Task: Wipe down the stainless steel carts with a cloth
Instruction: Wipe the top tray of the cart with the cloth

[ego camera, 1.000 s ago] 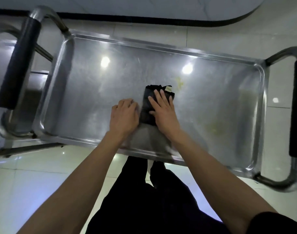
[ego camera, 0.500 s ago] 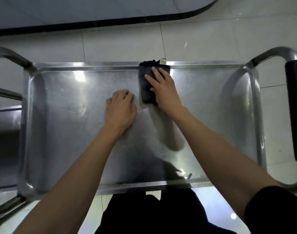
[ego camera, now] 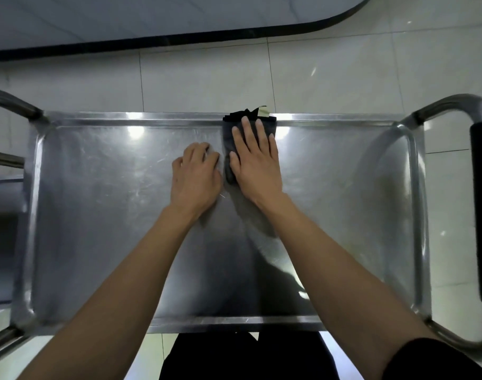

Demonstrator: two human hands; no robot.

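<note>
A stainless steel cart fills the view, its flat top tray seen from above. A folded dark cloth with a pale tag lies at the tray's far rim, near the middle. My right hand presses flat on the cloth with straight, spread fingers. My left hand rests on the bare steel just left of the cloth, its fingers bent under at the knuckles and holding nothing.
The cart has a tubular handle with a black grip at the right end and a bare steel handle at the left. Part of another steel cart shows at the left edge. White floor tiles lie beyond.
My right hand has pushed the cloth away from me across the tray to its far rim. My left hand has stayed on the steel beside it. The view has swung square onto the cart.
</note>
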